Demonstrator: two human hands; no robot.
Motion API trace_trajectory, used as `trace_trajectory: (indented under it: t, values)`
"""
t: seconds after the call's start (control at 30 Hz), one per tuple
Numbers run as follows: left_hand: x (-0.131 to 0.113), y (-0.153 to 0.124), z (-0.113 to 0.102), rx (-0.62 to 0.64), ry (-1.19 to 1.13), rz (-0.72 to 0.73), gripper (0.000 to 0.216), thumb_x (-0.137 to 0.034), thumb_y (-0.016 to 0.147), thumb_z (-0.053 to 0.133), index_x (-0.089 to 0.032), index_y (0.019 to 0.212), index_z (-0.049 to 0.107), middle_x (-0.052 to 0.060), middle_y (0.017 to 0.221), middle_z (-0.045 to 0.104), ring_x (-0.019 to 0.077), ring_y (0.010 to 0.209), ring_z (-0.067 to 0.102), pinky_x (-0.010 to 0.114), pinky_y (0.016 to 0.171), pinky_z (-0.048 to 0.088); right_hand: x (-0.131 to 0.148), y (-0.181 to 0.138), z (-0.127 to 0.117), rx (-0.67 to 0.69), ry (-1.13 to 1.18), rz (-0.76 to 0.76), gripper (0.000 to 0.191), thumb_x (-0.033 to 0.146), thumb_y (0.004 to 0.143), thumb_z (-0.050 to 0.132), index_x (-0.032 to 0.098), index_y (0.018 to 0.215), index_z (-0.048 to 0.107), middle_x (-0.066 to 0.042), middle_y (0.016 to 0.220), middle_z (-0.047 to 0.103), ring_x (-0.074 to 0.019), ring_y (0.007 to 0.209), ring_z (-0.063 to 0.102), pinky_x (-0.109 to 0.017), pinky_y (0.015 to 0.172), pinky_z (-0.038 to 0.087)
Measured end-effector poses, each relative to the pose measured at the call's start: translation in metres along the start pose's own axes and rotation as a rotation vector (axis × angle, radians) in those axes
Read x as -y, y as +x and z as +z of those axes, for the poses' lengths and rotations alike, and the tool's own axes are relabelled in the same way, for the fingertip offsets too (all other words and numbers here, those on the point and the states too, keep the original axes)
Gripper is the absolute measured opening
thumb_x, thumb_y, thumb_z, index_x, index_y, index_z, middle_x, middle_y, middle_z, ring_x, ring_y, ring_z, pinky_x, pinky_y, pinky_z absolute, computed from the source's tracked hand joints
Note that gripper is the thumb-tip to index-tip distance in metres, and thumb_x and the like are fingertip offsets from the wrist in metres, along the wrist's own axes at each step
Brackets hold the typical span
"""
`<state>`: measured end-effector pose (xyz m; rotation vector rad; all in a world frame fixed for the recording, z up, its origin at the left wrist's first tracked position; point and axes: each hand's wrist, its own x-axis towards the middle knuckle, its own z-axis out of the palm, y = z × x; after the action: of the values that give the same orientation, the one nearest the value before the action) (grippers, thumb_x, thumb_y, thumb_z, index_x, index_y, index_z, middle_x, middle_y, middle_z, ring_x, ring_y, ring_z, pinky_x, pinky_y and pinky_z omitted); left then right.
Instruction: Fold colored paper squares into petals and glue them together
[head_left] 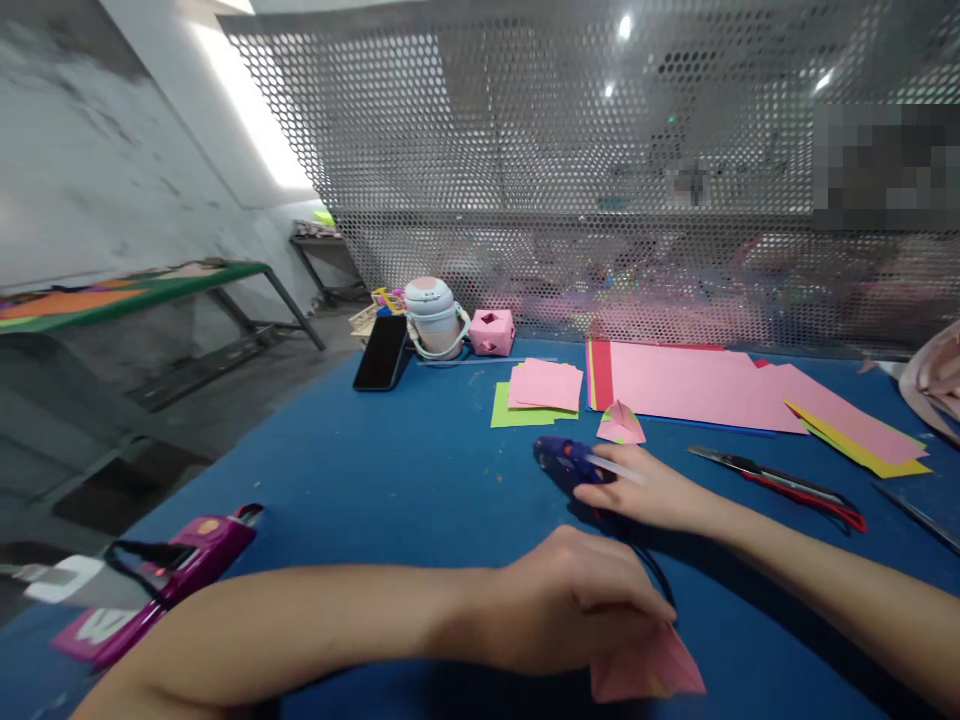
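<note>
My left hand [570,600] rests on the blue table [390,480] near the front edge, its fingers closed over a folded pink paper piece [649,670]. Farther out, my right hand [649,490] lies on a blue glue gun [570,460] with a clear glue stick at its back, fingers wrapped on it; its black cord runs toward me. A small folded pink paper shape [621,424] sits just beyond the gun.
Pink square sheets on a green sheet [536,392], large pink, red and yellow sheets [712,390], red-handled scissors [780,480], a black phone [381,352], a white jug [433,318], a pink paper box [491,332], a magenta device with cable [180,565]. Perforated metal screen behind.
</note>
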<state>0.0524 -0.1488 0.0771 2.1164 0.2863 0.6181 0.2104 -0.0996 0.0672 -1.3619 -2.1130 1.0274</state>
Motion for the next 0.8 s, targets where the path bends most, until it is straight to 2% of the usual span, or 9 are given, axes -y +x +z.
trace_trajectory:
  t: [0.13, 0.27, 0.37, 0.47, 0.57, 0.63, 0.73, 0.77, 0.8]
  values:
    - [-0.020, 0.003, -0.005, 0.099, 0.004, 0.001, 0.021, -0.016, 0.084, 0.047, -0.013, 0.087, 0.067, 0.011, 0.087, 0.071, 0.0170, 0.084, 0.066, 0.021, 0.078, 0.050, 0.023, 0.060, 0.038, 0.029, 0.093, -0.024, 0.025, 0.023, 0.070, 0.061, 0.018, 0.054, 0.043, 0.006, 0.046, 0.044, -0.0066, 0.042, 0.041, -0.019, 0.040, 0.029]
    - [-0.032, 0.003, -0.005, 0.111, -0.013, -0.010, 0.017, -0.012, 0.082, 0.051, -0.011, 0.085, 0.068, 0.011, 0.089, 0.071, 0.0164, 0.084, 0.066, 0.018, 0.080, 0.049, 0.041, 0.115, 0.082, 0.063, 0.224, -0.007, 0.032, 0.038, 0.075, 0.059, 0.019, 0.057, 0.042, 0.007, 0.039, 0.044, -0.0069, 0.032, 0.042, -0.018, 0.034, 0.030]
    - [-0.032, 0.002, -0.004, 0.090, 0.004, -0.042, 0.017, -0.013, 0.083, 0.052, -0.009, 0.088, 0.068, 0.011, 0.090, 0.071, 0.0166, 0.086, 0.065, 0.017, 0.080, 0.049, 0.045, 0.138, 0.106, 0.066, 0.288, -0.007, 0.031, 0.038, 0.078, 0.059, 0.019, 0.059, 0.042, 0.007, 0.037, 0.045, -0.0076, 0.032, 0.046, -0.017, 0.034, 0.033]
    - [-0.027, 0.001, -0.002, 0.062, 0.038, -0.076, 0.018, -0.015, 0.083, 0.051, -0.010, 0.088, 0.068, 0.011, 0.087, 0.071, 0.0173, 0.083, 0.065, 0.019, 0.077, 0.050, 0.043, 0.144, 0.117, 0.079, 0.334, -0.006, 0.029, 0.035, 0.076, 0.062, 0.019, 0.063, 0.042, 0.008, 0.036, 0.046, -0.0091, 0.031, 0.048, -0.017, 0.033, 0.033]
    - [-0.022, 0.002, -0.001, 0.008, 0.046, -0.102, 0.019, -0.018, 0.083, 0.051, -0.014, 0.086, 0.069, 0.010, 0.085, 0.071, 0.0175, 0.079, 0.065, 0.021, 0.074, 0.051, 0.037, 0.135, 0.115, 0.105, 0.388, -0.011, 0.023, 0.030, 0.074, 0.064, 0.019, 0.072, 0.044, 0.009, 0.039, 0.049, -0.0092, 0.030, 0.047, -0.017, 0.032, 0.032]
    - [-0.018, 0.002, 0.000, -0.019, 0.027, -0.123, 0.019, -0.019, 0.083, 0.051, -0.015, 0.088, 0.069, 0.010, 0.085, 0.071, 0.0172, 0.078, 0.064, 0.022, 0.073, 0.051, 0.032, 0.120, 0.105, 0.111, 0.428, -0.019, 0.019, 0.027, 0.076, 0.062, 0.018, 0.080, 0.045, 0.010, 0.043, 0.048, -0.0078, 0.031, 0.046, -0.016, 0.032, 0.032]
    - [-0.005, 0.003, -0.002, -0.061, 0.048, -0.199, 0.020, -0.019, 0.083, 0.050, -0.014, 0.085, 0.069, 0.009, 0.082, 0.070, 0.0161, 0.076, 0.063, 0.023, 0.070, 0.049, 0.019, 0.087, 0.077, 0.121, 0.483, -0.032, 0.013, 0.029, 0.083, 0.051, 0.017, 0.079, 0.050, 0.009, 0.045, 0.046, -0.0055, 0.034, 0.042, -0.015, 0.036, 0.031]
    - [0.001, 0.003, -0.003, -0.097, 0.082, -0.247, 0.023, -0.018, 0.084, 0.047, -0.014, 0.082, 0.069, 0.008, 0.080, 0.070, 0.0154, 0.075, 0.063, 0.023, 0.069, 0.048, 0.012, 0.074, 0.065, 0.105, 0.499, -0.030, 0.020, 0.032, 0.087, 0.044, 0.017, 0.077, 0.051, 0.008, 0.048, 0.046, -0.0044, 0.036, 0.040, -0.014, 0.038, 0.031]
    - [0.008, 0.003, -0.005, -0.198, 0.127, -0.324, 0.023, -0.016, 0.082, 0.047, -0.014, 0.075, 0.069, 0.004, 0.074, 0.069, 0.0142, 0.068, 0.062, 0.022, 0.064, 0.046, 0.006, 0.060, 0.052, 0.094, 0.513, -0.024, 0.025, 0.034, 0.088, 0.042, 0.016, 0.075, 0.052, 0.006, 0.054, 0.049, -0.0041, 0.039, 0.041, -0.015, 0.040, 0.033]
